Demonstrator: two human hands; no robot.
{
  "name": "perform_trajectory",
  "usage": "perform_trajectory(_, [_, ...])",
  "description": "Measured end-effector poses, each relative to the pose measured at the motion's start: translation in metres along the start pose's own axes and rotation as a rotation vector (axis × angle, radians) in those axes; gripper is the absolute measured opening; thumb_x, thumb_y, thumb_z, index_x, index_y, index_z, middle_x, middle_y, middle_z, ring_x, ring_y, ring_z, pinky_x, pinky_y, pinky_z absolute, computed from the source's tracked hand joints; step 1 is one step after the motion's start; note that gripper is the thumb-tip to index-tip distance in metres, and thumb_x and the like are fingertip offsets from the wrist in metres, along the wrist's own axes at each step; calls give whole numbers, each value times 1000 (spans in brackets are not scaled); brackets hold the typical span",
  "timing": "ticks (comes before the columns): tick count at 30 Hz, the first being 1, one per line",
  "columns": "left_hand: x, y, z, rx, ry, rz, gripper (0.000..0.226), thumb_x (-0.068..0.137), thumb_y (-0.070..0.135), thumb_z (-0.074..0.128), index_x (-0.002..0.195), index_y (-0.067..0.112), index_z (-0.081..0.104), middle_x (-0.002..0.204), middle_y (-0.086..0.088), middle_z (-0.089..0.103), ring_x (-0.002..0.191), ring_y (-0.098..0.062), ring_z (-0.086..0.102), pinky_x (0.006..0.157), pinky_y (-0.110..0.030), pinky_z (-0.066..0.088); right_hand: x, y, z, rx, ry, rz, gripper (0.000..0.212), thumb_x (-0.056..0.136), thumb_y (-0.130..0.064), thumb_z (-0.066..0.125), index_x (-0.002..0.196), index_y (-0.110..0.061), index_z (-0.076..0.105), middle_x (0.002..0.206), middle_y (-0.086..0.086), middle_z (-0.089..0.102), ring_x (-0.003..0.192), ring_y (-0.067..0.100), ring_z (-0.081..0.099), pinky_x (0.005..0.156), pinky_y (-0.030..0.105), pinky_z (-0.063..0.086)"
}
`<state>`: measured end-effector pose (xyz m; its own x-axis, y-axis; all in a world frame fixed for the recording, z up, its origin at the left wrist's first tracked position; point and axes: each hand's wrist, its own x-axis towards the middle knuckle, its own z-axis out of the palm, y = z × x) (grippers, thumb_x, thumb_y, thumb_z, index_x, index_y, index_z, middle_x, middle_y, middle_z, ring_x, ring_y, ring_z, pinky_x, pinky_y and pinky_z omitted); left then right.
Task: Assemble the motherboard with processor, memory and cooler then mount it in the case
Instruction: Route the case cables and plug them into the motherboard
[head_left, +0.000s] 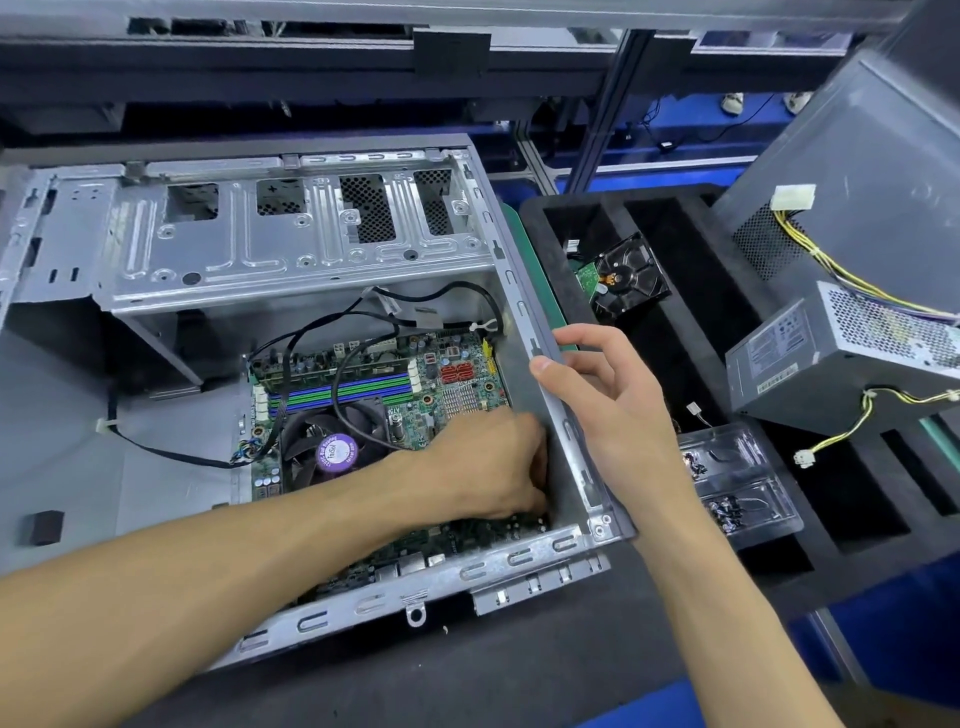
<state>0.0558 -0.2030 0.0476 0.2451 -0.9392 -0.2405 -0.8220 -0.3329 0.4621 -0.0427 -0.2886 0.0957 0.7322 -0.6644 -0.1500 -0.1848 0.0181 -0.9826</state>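
Observation:
The open grey metal case (519, 558) lies flat on the bench. Inside it sits the green motherboard (457, 384) with blue and green memory slots (337, 389) and a black cooler fan (335, 447) with a purple label. My left hand (483, 462) reaches into the case at the board's right side, close to the case wall. Its fingers curl downward and hide whatever is under them. My right hand (608, 395) grips the case's right rim, thumb on top and fingers over the outer side.
Black cables (363, 322) loop over the board from the drive cage (291, 244). To the right, a black foam tray (727, 322) holds a hard drive (631, 275) and a clear screw box (737, 483). A power supply (841, 353) with yellow wires leans at the far right.

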Motion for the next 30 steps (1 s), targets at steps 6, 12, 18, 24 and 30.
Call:
perform_trajectory(6, [2,-2,-1,-34,-67,-6,35,77,39,77,104,19,66,88,2,70,77,-19,64,68,-36,58,0,-1,0,10,5,-2,24,89,-23,75,111,-22,65,104,12,68,92,14,66,76,16,50])
perform_trajectory(12, [14,-7,-4,-303,-214,-93,29,79,20,81,104,10,74,98,-4,75,91,-20,69,81,-36,59,0,-3,1,-2,21,-14,23,89,-20,75,110,-19,65,95,2,67,82,3,63,71,9,46])
perform_trajectory(18, [12,-8,-2,-322,-187,-104,23,78,15,81,98,8,75,91,-8,75,83,-23,71,75,-40,60,-2,-3,1,-22,29,-21,22,89,-22,75,109,-22,66,97,2,68,84,0,62,71,8,46])
perform_trajectory(24, [13,-9,-3,-288,-177,-117,21,77,16,79,96,7,74,91,-12,75,84,-28,71,73,-42,61,-2,-4,1,-21,38,-20,22,89,-22,75,110,-22,66,99,5,68,82,-1,62,70,6,45])
perform_trajectory(30, [13,-11,4,-271,-141,-107,17,78,15,77,93,8,74,86,-11,75,79,-25,71,68,-40,61,-2,-5,1,-12,34,-12,23,90,-22,75,110,-22,66,103,8,69,86,3,64,71,8,46])
